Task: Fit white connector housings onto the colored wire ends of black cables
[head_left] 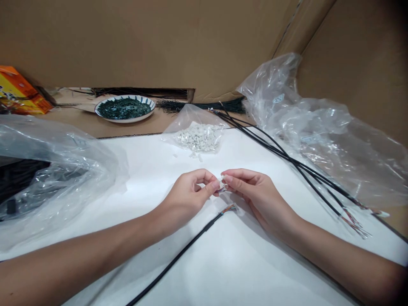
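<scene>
- Left: large bag (79, 146), black items (24, 176) inside.
- Far left: dish (124, 121); rim contains green bits (124, 108).
- Left hand (186, 195): pinches thin wires (222, 189), likely steadying ends.
- Far centre: small bag (178, 121), white pieces (202, 138), handily placed.
- Right hand (259, 193): fingertips closed on white piece (223, 176); size suits pinch.

The single view looks from the person's head, forward and down over both forearms (105, 250).
</scene>
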A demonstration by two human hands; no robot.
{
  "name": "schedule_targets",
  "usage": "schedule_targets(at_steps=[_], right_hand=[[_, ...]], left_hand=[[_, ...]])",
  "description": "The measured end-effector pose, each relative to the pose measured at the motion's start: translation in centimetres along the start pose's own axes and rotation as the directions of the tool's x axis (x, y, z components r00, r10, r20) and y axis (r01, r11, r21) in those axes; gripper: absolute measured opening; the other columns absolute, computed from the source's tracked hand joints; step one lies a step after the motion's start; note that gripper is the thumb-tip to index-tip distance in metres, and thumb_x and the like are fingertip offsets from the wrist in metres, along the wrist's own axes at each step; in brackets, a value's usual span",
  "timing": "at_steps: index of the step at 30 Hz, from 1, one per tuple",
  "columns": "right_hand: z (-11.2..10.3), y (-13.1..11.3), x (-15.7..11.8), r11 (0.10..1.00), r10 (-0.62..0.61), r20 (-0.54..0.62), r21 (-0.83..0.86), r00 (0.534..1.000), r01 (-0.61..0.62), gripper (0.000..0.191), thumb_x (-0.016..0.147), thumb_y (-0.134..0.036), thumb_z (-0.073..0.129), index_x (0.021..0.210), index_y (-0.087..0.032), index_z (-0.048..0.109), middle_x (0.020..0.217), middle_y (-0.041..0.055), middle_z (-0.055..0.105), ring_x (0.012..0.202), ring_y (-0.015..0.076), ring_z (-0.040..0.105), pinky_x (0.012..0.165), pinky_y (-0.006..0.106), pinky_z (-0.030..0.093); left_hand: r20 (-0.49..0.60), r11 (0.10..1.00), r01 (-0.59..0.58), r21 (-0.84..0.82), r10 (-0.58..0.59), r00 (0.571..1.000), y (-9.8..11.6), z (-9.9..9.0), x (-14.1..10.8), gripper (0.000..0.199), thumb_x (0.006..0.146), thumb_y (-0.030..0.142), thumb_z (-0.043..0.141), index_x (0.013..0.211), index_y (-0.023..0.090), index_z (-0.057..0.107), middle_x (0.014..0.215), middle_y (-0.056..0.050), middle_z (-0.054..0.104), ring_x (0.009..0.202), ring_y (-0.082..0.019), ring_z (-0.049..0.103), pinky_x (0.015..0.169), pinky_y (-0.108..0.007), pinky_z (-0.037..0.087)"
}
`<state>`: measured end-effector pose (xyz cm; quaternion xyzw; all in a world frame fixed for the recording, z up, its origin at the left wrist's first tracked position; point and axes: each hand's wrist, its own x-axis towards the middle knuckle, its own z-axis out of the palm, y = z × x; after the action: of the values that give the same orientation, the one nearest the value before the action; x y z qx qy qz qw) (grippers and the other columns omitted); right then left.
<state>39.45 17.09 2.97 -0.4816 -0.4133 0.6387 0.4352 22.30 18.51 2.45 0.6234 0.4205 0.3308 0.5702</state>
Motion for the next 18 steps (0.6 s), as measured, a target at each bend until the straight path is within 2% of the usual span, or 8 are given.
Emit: schedule_targets(at_steps=[6,13,18], right_hand=[[0.35,-0.16,-0.13,1.000,0.026,-0.002,0.001,1.000,-0.026,0.018,0.072,-0.033,0.074,0.084,-0.019,0.070,0.080,0.0040,0.067,0.069,0.0146,0.061,0.058,0.025,0.051],[0.37,-0.29,-0.19,0.999,0.044,0.004,0.020,0.999,-0.044,0.018,0.072,-0.032,0.074,0.083,-0.018,0.070,0.079,0.0041,0.066,0.067,0.0142,0.061,0.057,0.026,0.052],[0.45,-0.29,-0.15,0.999,0.046,-0.005,0.022,0.999,-0.046,0.019,0.071,-0.031,0.075,0.083,-0.018,0.070,0.078,0.0039,0.067,0.068,0.0149,0.061,0.058,0.027,0.051]], left_hand=[[-0.001,1.000,0.022,-0.021,-0.022,1.000,0.43,0.00,-0.21,0.021,0.084,0.036,0.054,0.079,0.016,0.061,0.076,0.001,0.061,0.048,-0.004,0.038,0.049,-0.021,0.031],[-0.049,0.997,0.053,-0.062,-0.056,0.997,0.21,0.16,-0.22,0.017,0.083,0.031,0.057,0.074,0.017,0.059,0.067,0.003,0.058,0.051,-0.004,0.041,0.049,-0.018,0.032],[-0.048,0.996,0.061,-0.070,-0.065,0.997,-0.10,0.20,-0.41,0.014,0.083,0.029,0.055,0.074,0.018,0.057,0.065,0.004,0.054,0.049,-0.004,0.039,0.044,-0.017,0.027]])
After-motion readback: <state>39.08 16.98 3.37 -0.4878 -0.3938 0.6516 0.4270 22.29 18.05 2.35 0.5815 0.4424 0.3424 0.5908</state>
